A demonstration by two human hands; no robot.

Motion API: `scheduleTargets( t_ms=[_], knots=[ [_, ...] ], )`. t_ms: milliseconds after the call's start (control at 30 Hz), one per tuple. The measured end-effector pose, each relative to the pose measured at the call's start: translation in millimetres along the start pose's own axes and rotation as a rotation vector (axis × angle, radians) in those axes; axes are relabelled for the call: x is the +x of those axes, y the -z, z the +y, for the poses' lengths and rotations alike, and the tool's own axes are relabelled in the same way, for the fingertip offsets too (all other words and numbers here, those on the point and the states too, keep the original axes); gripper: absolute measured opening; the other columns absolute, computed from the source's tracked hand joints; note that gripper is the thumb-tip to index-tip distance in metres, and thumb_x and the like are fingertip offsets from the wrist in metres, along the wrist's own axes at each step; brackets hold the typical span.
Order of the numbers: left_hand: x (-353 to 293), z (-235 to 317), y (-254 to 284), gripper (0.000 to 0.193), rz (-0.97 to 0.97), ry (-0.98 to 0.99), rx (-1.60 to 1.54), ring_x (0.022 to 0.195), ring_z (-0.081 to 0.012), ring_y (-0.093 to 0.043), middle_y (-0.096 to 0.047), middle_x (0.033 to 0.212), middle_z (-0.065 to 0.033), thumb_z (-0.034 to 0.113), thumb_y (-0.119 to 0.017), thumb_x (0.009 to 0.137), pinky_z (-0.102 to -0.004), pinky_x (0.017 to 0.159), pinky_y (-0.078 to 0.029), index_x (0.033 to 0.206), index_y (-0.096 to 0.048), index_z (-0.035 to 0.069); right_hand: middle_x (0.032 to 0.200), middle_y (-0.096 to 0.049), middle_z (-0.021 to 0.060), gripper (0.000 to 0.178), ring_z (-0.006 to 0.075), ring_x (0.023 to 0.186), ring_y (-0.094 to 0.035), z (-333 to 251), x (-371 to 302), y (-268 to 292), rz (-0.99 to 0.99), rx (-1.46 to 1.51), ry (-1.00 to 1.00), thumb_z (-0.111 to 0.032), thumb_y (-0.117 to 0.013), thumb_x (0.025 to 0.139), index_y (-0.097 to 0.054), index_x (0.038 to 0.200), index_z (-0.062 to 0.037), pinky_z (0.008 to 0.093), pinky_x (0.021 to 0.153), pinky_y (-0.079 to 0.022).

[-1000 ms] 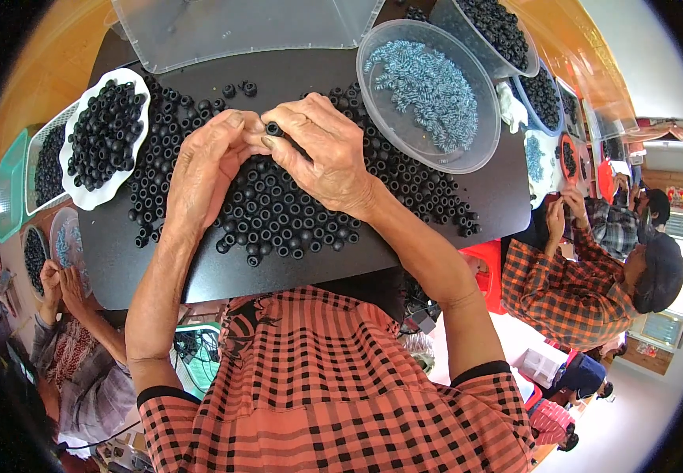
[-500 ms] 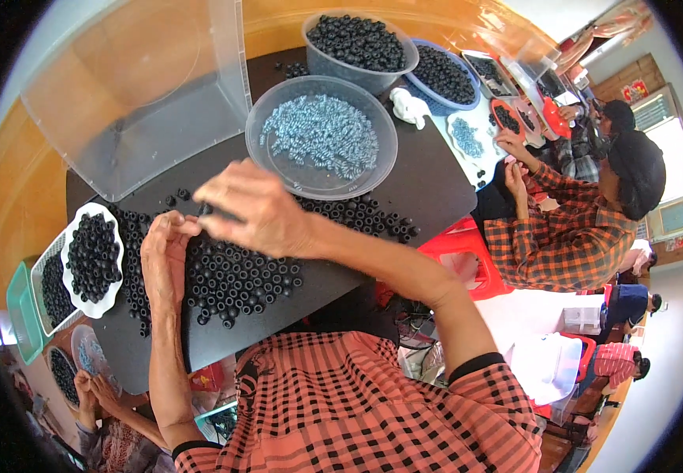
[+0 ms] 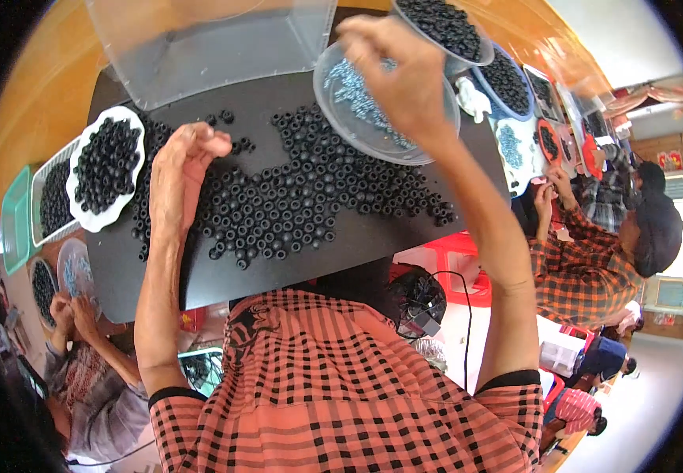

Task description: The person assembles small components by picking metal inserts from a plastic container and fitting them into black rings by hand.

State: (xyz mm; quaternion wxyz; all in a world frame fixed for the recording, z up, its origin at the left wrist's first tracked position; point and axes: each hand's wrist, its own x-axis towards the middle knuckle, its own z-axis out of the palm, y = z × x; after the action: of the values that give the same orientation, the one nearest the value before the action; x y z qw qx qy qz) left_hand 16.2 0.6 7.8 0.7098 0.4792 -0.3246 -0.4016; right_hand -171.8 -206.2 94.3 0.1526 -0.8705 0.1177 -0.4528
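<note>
Small black ring-shaped pieces (image 3: pixel 266 209) with holes through them lie spread over the dark table. Above their left part is my left hand (image 3: pixel 187 162), its fingertips closed together; whatever they pinch is hidden or too small to name. My right hand (image 3: pixel 408 75), smeared by motion, reaches over a clear round bowl (image 3: pixel 337 130) of small bluish coil springs (image 3: pixel 349 87). Its fingers are too blurred to show what they hold. A scalloped white dish (image 3: pixel 89 221) heaped with more black pieces stands left of my left hand.
A large clear plastic bin (image 3: pixel 215 63) stands at the table's far side. Tubs of black pieces (image 3: pixel 444 24) and a blue basket (image 3: pixel 526 98) are far right. A co-worker in orange plaid (image 3: pixel 586 268) sits right; another person (image 3: pixel 97 378) works at lower left.
My right hand has left my left hand and moved up and right to the bowl of springs. The whole view has shifted, with the table items now further right.
</note>
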Motion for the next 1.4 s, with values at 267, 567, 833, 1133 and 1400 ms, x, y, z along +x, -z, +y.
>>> scheduleTargets(
  t_ms=[267,567,833,1133,1400],
  knots=[
    [1.6,3.8,6.4,0.030,0.120,-0.010,-0.014,0.091,-0.0206,-0.060,-0.065,0.090,-0.0145,0.023,-0.043,0.095,-0.0359,0.091,-0.043,0.102,-0.056,-0.003,0.086,-0.062,0.0148,0.021,0.0308,0.070,-0.062,-40.9,-54.0,-76.0,-0.435,0.157,-0.055,-0.005,-0.062,0.078,-0.062,0.099,-0.0005,0.0371,0.064,-0.050],
    [-0.8,3.3,1.7,0.022,0.125,0.027,0.005,0.084,-0.0146,-0.060,-0.065,0.084,-0.0093,0.019,-0.049,0.093,-0.0294,0.084,-0.045,0.098,-0.059,0.000,0.086,-0.059,0.0143,0.021,0.0341,0.077,-0.061,-38.2,-53.3,-113.4,-0.598,-0.057,-0.058,-0.014,-0.063,0.076,-0.063,0.093,-0.0023,0.0432,0.071,-0.050],
    [-2.1,0.0,-0.1,0.017,0.080,0.071,0.089,0.081,-0.0101,-0.059,-0.064,0.085,-0.0041,0.015,-0.052,0.093,-0.0250,0.078,-0.046,0.101,-0.061,0.003,0.084,-0.062,0.0059,0.023,0.0105,0.066,-0.058,-54.6,-48.4,-104.4,-0.227,0.427,-0.304,0.000,-0.066,0.071,-0.066,0.094,-0.0038,0.0242,0.062,-0.049],
    [-10.5,-2.7,-18.6,0.017,0.089,-0.094,0.306,0.083,-0.0070,-0.058,-0.059,0.087,0.0016,0.001,-0.057,0.088,-0.0230,0.078,-0.047,0.105,-0.057,0.002,0.096,-0.064,0.0084,0.015,0.0125,0.080,-0.063,-55.6,-62.0,-111.4,-0.168,0.629,-0.346,-0.001,-0.063,0.084,-0.065,0.098,0.0010,0.0242,0.070,-0.051],
    [-9.9,-5.4,-16.8,0.018,0.066,-0.057,0.331,0.083,-0.0065,-0.056,-0.058,0.087,0.0015,0.003,-0.056,0.088,-0.0213,0.077,-0.046,0.106,-0.059,0.001,0.092,-0.065,0.0073,0.011,0.0117,0.076,-0.063,-51.1,-71.2,-112.2,-0.140,0.703,-0.401,-0.002,-0.061,0.087,-0.065,0.096,0.0019,0.0217,0.067,-0.051]
  ],
)
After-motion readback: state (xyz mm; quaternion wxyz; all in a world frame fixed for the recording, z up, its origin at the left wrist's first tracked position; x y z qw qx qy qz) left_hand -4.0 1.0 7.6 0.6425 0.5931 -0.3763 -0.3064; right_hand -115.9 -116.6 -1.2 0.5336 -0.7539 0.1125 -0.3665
